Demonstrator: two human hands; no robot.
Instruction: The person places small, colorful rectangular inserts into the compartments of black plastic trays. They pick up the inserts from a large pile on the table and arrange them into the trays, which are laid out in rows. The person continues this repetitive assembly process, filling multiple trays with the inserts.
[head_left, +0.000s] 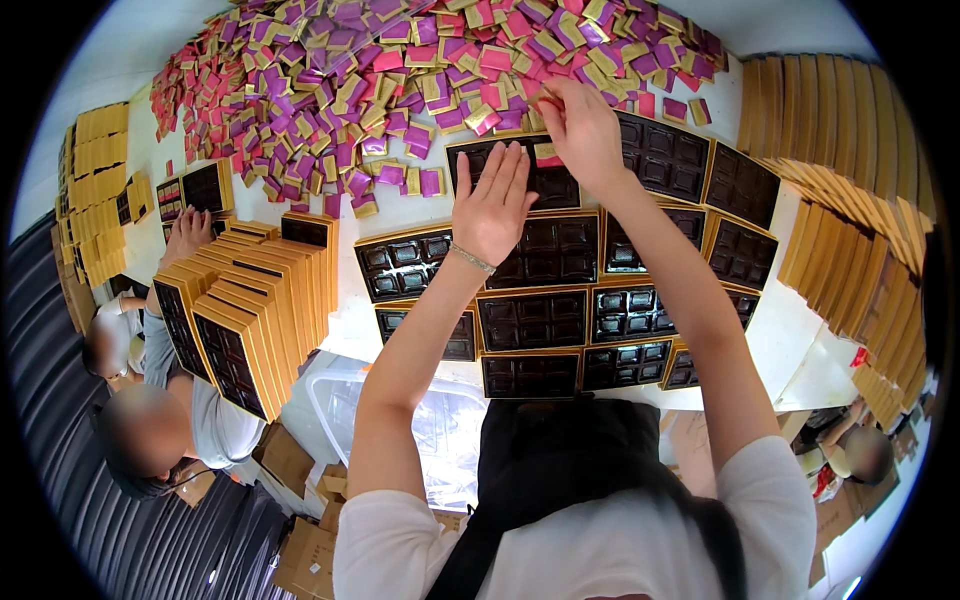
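My left hand (492,205) lies flat, fingers spread, on a dark compartment tray in a gold box (510,170) at the far side of the table. My right hand (580,125) reaches past it to the edge of a big heap of small wrapped squares, pink, purple and gold (400,80), fingers pinched on a gold one (550,100). One pink square (546,157) sits in the far tray under my right wrist. Several more gold boxes with dark empty trays (530,320) lie in rows in front of me.
A slanted stack of gold boxes (250,310) stands at my left; another person's hand (185,235) rests behind it. More gold boxes are lined up at the right (850,190) and far left (95,190). Cardboard cartons (300,540) lie on the floor.
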